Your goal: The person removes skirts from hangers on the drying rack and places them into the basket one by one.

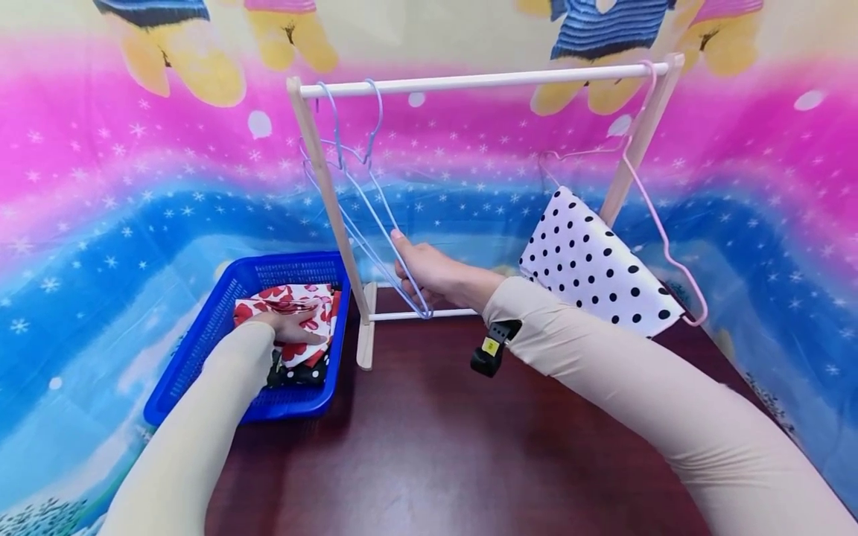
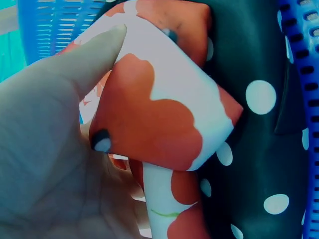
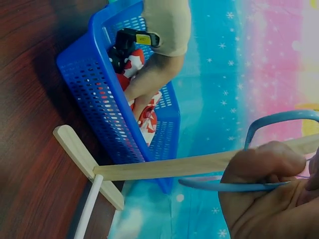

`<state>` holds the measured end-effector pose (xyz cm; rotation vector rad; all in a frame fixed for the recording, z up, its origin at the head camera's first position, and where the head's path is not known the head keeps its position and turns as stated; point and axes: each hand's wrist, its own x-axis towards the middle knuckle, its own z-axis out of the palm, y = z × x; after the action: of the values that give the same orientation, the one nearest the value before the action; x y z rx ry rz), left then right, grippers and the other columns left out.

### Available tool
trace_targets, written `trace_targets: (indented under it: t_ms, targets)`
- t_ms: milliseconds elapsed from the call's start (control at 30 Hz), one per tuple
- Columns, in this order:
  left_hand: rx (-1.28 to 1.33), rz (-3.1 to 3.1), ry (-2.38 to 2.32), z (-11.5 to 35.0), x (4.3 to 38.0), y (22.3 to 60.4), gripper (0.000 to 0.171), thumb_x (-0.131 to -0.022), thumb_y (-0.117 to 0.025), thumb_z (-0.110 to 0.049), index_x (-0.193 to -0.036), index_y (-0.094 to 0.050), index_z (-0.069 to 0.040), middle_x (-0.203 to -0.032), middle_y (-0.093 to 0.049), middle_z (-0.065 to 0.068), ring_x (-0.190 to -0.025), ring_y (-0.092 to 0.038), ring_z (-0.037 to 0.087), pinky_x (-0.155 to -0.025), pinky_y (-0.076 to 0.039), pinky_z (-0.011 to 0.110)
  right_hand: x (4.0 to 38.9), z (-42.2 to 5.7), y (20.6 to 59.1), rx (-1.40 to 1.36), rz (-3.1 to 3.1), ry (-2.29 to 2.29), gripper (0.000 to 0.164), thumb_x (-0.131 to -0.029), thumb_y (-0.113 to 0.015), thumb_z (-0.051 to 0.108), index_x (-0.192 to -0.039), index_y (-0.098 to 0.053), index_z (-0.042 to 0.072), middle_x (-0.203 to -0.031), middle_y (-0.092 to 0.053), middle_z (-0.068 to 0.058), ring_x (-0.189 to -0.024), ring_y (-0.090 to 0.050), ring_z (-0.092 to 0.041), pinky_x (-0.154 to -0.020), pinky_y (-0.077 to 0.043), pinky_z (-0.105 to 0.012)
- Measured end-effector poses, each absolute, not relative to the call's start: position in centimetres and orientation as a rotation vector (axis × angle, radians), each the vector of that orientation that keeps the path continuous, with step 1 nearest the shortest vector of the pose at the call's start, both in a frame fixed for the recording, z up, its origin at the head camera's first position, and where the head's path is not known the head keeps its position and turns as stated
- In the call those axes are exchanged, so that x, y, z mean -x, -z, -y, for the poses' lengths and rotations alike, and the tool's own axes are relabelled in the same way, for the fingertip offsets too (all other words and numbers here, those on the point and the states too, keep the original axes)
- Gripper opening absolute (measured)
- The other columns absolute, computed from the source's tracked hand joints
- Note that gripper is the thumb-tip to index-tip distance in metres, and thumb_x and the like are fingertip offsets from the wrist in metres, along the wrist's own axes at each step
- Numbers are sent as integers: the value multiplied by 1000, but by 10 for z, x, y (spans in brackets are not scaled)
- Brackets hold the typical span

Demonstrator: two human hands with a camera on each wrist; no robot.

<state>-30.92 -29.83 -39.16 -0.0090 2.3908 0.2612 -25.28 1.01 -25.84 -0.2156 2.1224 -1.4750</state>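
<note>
In the blue basket, my left hand [image 1: 290,327] pinches a red-and-white floral cloth [image 1: 295,294], with the thumb lying over the cloth [image 2: 154,107] and the fingers beneath it. A black cloth with white dots [image 2: 259,149] lies beside and under it. My right hand [image 1: 434,272] grips the lower part of a blue hanger [image 3: 224,186], its thumb against the side bar. Two blue hangers hang by their hooks at the left end of the rack's white rail [image 1: 482,80]; which one the right hand holds is hard to tell.
The blue basket [image 1: 194,339] stands left of the rack's wooden post [image 1: 328,193]. A pink hanger [image 1: 653,201] with a white black-dotted cloth [image 1: 590,260] hangs at the right end. Beneath is a dark red-brown table [image 1: 429,447]; a patterned curtain [image 1: 456,164] surrounds it.
</note>
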Motion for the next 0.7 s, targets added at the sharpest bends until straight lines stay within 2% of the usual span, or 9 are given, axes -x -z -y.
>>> trace_targets:
  t_ms: [167,367,533,700]
  targets:
    - [-36,-2400,-302,305,308,389,96,-94,-49,-68,-163,-3,-18,-165,0,32,-149,2,60,-117,-11,77,250,-3,261,218,-2048,1544,65,-104,-21,64,-74,-38,10,-62,-40,-5,-50,-40,-19,-50,-41,-35]
    - [-68,-2436,-380,308,305,383,89,-99,-48,-58,-163,-4,-13,-165,-2,32,-151,-2,57,-120,-15,73,247,-2,261,277,-2105,1529,67,-105,-20,63,-78,-46,7,-60,-51,-5,-50,-50,-20,-53,-50,-37]
    - [-112,-2485,-479,312,300,382,85,-103,-45,-51,-161,-6,-4,-164,-6,33,-151,-6,55,-122,-15,69,244,-3,261,297,-2135,1515,66,-106,-20,61,-82,-48,6,-63,-57,-8,-48,-54,-22,-50,-51,-36]
    - [-103,-2525,-538,315,296,380,85,-104,-43,-52,-160,-7,1,-164,-7,35,-151,-7,55,-121,-13,70,243,-4,261,306,-2159,1511,67,-106,-19,61,-90,-49,4,-69,-59,-8,-54,-57,-22,-55,-54,-37]
